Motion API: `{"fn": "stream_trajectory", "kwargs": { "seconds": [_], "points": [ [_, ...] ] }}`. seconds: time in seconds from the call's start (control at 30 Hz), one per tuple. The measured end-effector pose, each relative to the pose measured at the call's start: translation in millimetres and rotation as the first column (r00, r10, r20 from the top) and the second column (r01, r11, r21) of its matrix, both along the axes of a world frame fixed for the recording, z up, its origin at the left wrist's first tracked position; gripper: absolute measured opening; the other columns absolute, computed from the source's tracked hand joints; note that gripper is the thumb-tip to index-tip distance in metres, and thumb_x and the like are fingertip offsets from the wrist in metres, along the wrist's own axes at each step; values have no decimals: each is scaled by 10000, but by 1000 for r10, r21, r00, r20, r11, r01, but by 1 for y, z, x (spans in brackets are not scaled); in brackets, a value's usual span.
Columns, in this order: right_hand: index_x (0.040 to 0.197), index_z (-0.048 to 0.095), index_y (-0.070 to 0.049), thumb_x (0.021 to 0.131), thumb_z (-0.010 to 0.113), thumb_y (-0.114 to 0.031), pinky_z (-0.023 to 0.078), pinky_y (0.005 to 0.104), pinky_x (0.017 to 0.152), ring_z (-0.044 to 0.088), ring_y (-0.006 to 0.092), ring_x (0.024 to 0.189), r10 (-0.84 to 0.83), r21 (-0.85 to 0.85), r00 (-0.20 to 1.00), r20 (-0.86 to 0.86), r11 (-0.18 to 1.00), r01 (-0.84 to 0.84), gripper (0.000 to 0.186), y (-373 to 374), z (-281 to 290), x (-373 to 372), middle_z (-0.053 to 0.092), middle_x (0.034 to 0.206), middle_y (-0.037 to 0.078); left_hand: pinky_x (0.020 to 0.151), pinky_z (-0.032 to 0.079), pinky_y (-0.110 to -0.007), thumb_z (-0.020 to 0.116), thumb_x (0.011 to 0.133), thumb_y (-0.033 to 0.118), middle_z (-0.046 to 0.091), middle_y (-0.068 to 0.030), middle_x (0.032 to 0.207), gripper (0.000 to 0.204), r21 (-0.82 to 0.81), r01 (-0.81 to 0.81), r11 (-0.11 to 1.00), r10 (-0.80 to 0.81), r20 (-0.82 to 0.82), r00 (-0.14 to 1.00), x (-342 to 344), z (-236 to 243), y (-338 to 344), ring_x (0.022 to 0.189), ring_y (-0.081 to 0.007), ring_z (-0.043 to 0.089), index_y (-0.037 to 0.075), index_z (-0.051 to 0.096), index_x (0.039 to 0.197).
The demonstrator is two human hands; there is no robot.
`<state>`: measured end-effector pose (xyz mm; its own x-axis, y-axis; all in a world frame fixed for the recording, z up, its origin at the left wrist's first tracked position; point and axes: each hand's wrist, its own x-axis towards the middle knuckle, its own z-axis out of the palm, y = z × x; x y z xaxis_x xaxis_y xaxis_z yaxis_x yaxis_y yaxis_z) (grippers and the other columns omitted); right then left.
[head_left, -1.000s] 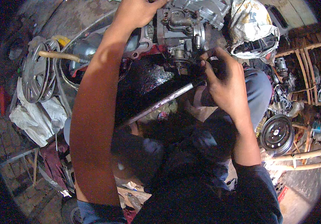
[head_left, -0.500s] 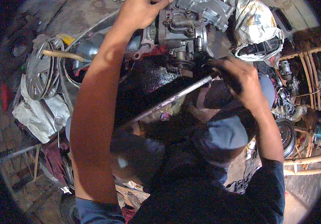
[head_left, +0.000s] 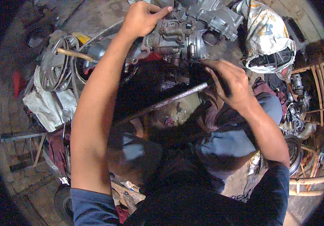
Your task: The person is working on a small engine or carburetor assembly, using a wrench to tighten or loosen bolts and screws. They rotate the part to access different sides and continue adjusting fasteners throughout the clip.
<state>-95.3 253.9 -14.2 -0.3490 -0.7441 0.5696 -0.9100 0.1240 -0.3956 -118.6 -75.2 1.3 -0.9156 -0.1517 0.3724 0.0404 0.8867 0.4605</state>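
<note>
Against the far side of a grey metal engine assembly (head_left: 171, 39) is my left hand (head_left: 142, 19). Its fingers are curled with the thumb stretched along the metal; what they grip is hidden. My right hand (head_left: 233, 81) is closed at the near right side of the assembly, fingertips in dark shadow below a coil spring (head_left: 175, 62), and what they hold cannot be made out. Close to these fingers ends a long metal bar (head_left: 181, 96), which slants down to the left between my knees. A ribbed metal cover (head_left: 216, 17) lies at the far right of the assembly.
Wheel rims (head_left: 54, 64) and a wooden handle (head_left: 73, 55) are at the left, near a crumpled white sheet (head_left: 49, 103). A white sack (head_left: 269, 37) with dark parts stands far right. Below it, metal parts (head_left: 297, 116) and a wooden rack (head_left: 320, 94) line the side.
The view has shifted a little. My right hand has moved off the bar's upper end, with its fingers now beside the spring. My left hand stays at the far side of the assembly.
</note>
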Motion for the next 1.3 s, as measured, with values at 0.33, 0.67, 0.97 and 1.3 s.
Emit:
{"fn": "stream_trajectory", "kwargs": {
  "seconds": [0.33, 0.67, 0.97, 1.3],
  "points": [
    [1040, 648, -27, 746, 699, -78, 547, 448, 650, 675, 330, 724, -30, 66, 974, -223, 997, 46, 303, -2, -1, 3, 657, 795, 128, 776, 542, -413, 670, 957, 543, 742, -182, 772, 515, 18, 19, 1000, -20, 66, 998, 4, 8, 9, 687, -219, 678, 47, 809, 977],
    [964, 667, 17, 797, 702, 36, 498, 444, 614, 637, 379, 662, -118, 0, 993, -17, 993, 118, 172, -17, 0, 10, 623, 742, 178, 813, 564, -415, 684, 939, 560, 764, -204, 841, 530, 40, 25, 999, -25, 2, 1000, -1, -1, 3, 765, -267, 742, 51, 811, 1013],
    [907, 646, -32, 841, 711, -80, 526, 504, 629, 662, 400, 662, -162, 72, 977, 136, 986, 153, 104, -21, 12, 17, 613, 684, 194, 771, 560, -426, 683, 928, 579, 745, -203, 786, 554, 25, 21, 999, -21, 1, 1000, 1, 1, 2, 722, -304, 729, 42, 812, 978],
    [885, 669, 5, 905, 694, -91, 520, 497, 624, 665, 437, 664, -202, 128, 962, 185, 975, 180, 101, -19, 9, 18, 644, 710, 244, 743, 558, -434, 690, 938, 552, 740, -203, 770, 541, 39, 16, 999, -16, -2, 1000, 0, 1, 5, 703, -291, 723, 24, 807, 958]
  ]
}}
